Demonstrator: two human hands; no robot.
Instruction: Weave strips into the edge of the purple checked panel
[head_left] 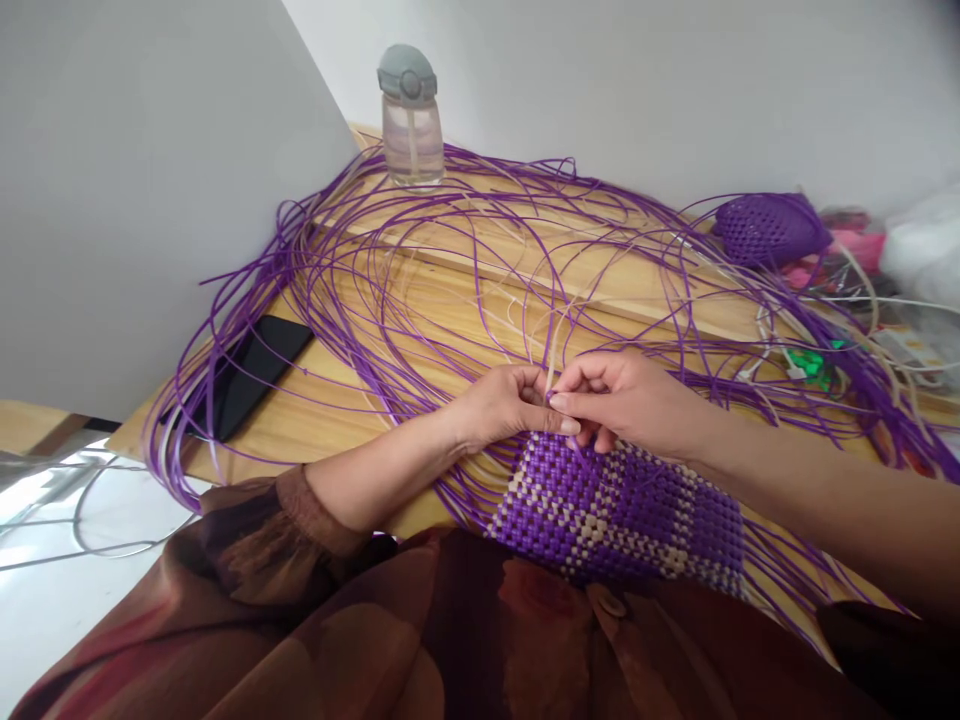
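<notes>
A purple and cream woven panel [622, 515] lies at the near edge of the wooden table [330, 410], partly over my lap. My left hand [501, 402] is closed at the panel's top edge, fingers pinched on the weaving strands. My right hand [626, 398] meets it from the right, thumb and fingers pinching a thin strand [553, 365] that rises between the two hands. Long loose purple strands [420, 260] loop across the table behind.
A clear water bottle [410, 120] with a grey lid stands at the back. A black phone [251, 372] lies at the left edge. A small purple woven piece [769, 228], cables and bright clutter [814, 365] sit at the right. A white wall panel rises on the left.
</notes>
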